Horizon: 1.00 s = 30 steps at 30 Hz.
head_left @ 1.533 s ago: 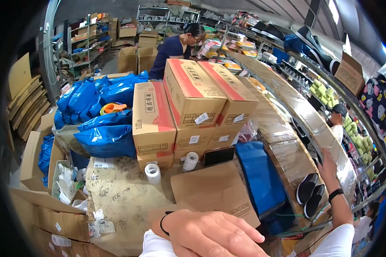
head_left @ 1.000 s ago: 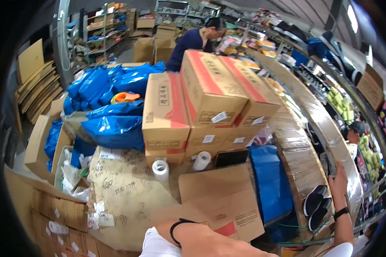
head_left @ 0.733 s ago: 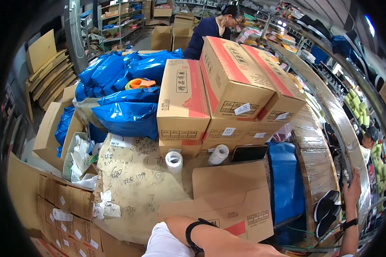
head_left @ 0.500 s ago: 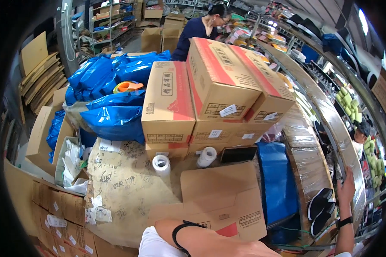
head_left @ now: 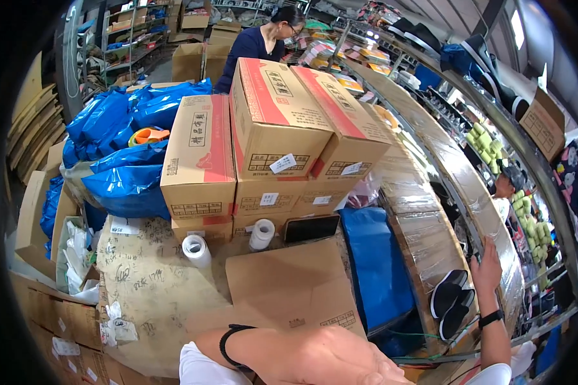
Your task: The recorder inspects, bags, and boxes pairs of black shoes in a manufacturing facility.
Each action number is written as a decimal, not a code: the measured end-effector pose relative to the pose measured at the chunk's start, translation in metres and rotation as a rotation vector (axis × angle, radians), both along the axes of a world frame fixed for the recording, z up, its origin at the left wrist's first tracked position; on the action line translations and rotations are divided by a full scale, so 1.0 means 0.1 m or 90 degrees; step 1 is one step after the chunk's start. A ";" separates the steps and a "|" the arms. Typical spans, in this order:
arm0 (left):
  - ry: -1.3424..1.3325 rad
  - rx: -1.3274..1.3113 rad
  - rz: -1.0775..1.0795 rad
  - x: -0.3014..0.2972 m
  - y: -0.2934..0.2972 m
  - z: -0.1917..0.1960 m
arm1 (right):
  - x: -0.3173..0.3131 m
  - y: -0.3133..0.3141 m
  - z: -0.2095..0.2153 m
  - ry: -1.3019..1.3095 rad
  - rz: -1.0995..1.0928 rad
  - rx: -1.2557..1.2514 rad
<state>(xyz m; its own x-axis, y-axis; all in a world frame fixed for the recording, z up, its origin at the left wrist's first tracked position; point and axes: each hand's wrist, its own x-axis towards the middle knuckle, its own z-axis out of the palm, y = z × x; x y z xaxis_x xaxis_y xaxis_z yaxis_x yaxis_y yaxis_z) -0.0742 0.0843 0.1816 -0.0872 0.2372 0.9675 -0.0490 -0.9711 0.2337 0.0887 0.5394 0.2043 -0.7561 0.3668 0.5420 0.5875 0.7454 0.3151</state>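
Note:
My left hand (head_left: 327,357), with a black band at its wrist, reaches across the lower edge, in front of an unfolded cardboard box (head_left: 295,282) on the worktable. Its fingers run out at the bottom of the picture and are partly hidden. Far to the right, my right hand (head_left: 487,269) wears a black wristband. Its fingers stretch out against the edge of a long plastic-wrapped board (head_left: 504,256), and no held object shows. A pair of black shoes with white soles (head_left: 453,305) lies on the neighbouring wrapped board (head_left: 424,240), left of my right wrist.
Stacked cartons (head_left: 279,122) stand at the back of the table, beside blue plastic bags (head_left: 125,186). In front are two white label rolls (head_left: 196,250) and a dark phone (head_left: 311,228). A blue sheet (head_left: 379,266) lies rightward. Another person (head_left: 253,51) stands behind the cartons.
The view has turned to the right, so the cartons and table sit farther left. More of my left hand shows at the lower edge. My right hand stays by the wrapped board.

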 end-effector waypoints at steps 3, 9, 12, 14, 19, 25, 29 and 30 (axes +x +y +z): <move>-0.023 -0.023 0.016 -0.03 -0.05 0.08 | 0.00 0.02 -0.01 0.001 0.003 0.015; -0.048 0.030 0.053 -0.04 0.04 0.03 | -0.01 -0.01 0.00 0.003 0.015 0.007; -0.041 0.064 0.073 -0.04 0.04 0.02 | -0.03 -0.04 0.01 0.002 0.002 -0.009; -0.053 0.069 0.076 -0.03 0.02 0.02 | -0.03 -0.04 0.01 0.000 -0.004 -0.008; -0.053 0.063 0.084 -0.06 -0.01 0.03 | 0.01 0.01 -0.02 -0.002 -0.017 0.001; -0.079 0.075 0.070 -0.03 0.01 0.03 | -0.02 0.02 -0.01 0.007 -0.007 -0.011; -0.078 0.080 0.082 0.00 -0.04 0.02 | -0.03 -0.01 0.01 0.000 0.008 -0.002; -0.081 0.086 0.080 0.02 -0.07 0.01 | -0.03 -0.03 0.01 -0.003 0.010 0.005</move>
